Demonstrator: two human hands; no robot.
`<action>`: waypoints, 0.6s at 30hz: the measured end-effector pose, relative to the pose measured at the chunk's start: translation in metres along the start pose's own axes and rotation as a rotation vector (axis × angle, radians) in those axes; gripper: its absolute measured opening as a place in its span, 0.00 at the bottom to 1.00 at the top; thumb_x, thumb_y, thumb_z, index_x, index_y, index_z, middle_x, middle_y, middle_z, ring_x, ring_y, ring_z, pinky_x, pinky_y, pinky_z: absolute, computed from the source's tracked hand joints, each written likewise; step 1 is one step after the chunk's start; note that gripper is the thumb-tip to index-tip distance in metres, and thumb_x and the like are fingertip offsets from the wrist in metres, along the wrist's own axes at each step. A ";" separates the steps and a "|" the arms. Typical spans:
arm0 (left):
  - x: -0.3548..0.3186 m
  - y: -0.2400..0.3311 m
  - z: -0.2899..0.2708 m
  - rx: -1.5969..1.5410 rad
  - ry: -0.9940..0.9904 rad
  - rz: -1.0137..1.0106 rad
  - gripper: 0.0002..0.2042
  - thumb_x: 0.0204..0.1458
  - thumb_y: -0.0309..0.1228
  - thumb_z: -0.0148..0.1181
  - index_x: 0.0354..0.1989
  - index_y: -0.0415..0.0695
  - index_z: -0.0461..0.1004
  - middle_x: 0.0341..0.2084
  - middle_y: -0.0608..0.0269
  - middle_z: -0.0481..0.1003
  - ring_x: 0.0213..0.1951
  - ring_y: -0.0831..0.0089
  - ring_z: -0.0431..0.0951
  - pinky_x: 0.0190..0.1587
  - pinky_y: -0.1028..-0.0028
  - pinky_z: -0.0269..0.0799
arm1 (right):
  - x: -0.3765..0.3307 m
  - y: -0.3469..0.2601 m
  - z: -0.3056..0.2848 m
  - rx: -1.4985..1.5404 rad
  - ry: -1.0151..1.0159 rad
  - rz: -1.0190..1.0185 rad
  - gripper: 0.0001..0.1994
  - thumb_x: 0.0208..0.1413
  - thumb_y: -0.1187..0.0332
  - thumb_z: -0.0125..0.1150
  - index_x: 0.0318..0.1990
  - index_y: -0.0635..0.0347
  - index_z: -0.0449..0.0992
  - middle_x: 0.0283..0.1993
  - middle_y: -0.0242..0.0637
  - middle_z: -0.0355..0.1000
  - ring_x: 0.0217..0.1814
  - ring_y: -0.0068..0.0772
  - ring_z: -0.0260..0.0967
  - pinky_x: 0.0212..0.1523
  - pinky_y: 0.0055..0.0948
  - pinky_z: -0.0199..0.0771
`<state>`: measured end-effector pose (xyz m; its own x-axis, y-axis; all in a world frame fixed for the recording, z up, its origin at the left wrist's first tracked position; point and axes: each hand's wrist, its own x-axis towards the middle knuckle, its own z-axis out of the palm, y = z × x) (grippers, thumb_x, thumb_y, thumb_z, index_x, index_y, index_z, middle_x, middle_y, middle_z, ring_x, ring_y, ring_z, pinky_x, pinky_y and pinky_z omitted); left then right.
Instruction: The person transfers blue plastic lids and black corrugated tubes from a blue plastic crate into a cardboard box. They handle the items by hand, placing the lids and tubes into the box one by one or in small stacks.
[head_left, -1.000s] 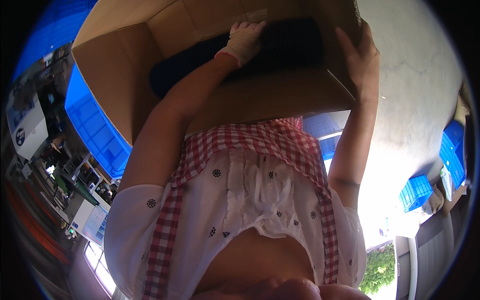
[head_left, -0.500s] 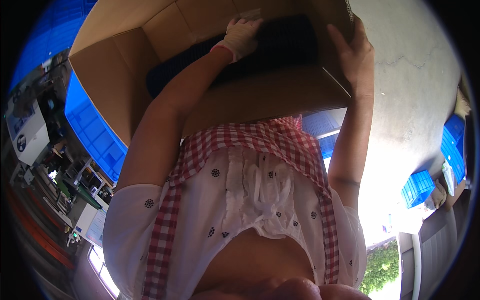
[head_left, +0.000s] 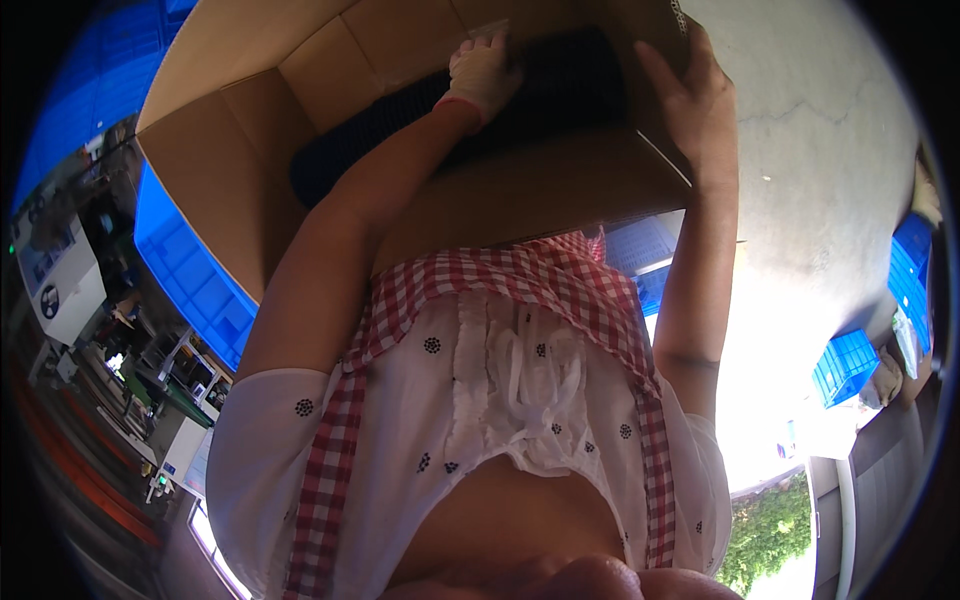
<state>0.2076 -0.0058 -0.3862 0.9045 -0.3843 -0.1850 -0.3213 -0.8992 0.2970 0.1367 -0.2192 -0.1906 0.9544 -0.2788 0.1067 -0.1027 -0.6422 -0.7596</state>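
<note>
A large open cardboard box [head_left: 215, 160] is in front of my chest. In it lies a long, dark blue, ribbed row of stacked pieces [head_left: 340, 150]; shadow hides their exact kind. My left hand [head_left: 482, 80], in a pale glove with a red cuff, reaches inside and rests over the row. Its fingers are slightly bent and a little apart near the far inner wall, and I see nothing held in them. On the box's right wall is my right hand [head_left: 700, 105], with the thumb inside and the fingers round the outer side.
Blue plastic crates [head_left: 190, 265] stand to the left of the box. Beyond them are a white machine [head_left: 70, 280] and cluttered equipment. Grey concrete floor [head_left: 800, 150] stretches to the right, with another blue crate [head_left: 845, 368] near the wall.
The box and my right hand have shifted slightly left. My left hand stays over the dark row, with its fingers a little more spread.
</note>
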 end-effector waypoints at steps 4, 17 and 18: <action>0.003 -0.007 0.007 0.069 0.025 0.250 0.29 0.46 0.34 0.60 0.60 0.52 0.62 0.53 0.61 0.71 0.57 0.58 0.66 0.61 0.57 0.57 | 0.000 0.001 0.002 0.016 0.009 -0.028 0.23 0.51 0.71 0.62 0.55 0.61 0.65 0.44 0.56 0.74 0.49 0.56 0.72 0.47 0.40 0.72; 0.024 0.002 0.011 -0.036 -0.066 0.142 0.26 0.52 0.40 0.55 0.60 0.48 0.62 0.44 0.54 0.76 0.57 0.55 0.67 0.61 0.53 0.54 | 0.001 -0.007 0.007 0.014 0.014 0.043 0.22 0.52 0.70 0.61 0.55 0.62 0.66 0.44 0.56 0.74 0.48 0.56 0.71 0.46 0.41 0.73; 0.023 0.007 0.009 -0.054 -0.062 0.130 0.26 0.52 0.41 0.55 0.60 0.48 0.62 0.43 0.54 0.76 0.56 0.55 0.68 0.61 0.54 0.54 | 0.002 -0.008 0.006 0.014 0.001 0.066 0.22 0.52 0.70 0.61 0.55 0.62 0.66 0.44 0.57 0.74 0.49 0.56 0.71 0.46 0.41 0.73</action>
<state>0.2239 -0.0226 -0.3964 0.8368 -0.5103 -0.1985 -0.4173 -0.8290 0.3722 0.1409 -0.2097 -0.1881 0.9454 -0.3210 0.0564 -0.1617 -0.6123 -0.7739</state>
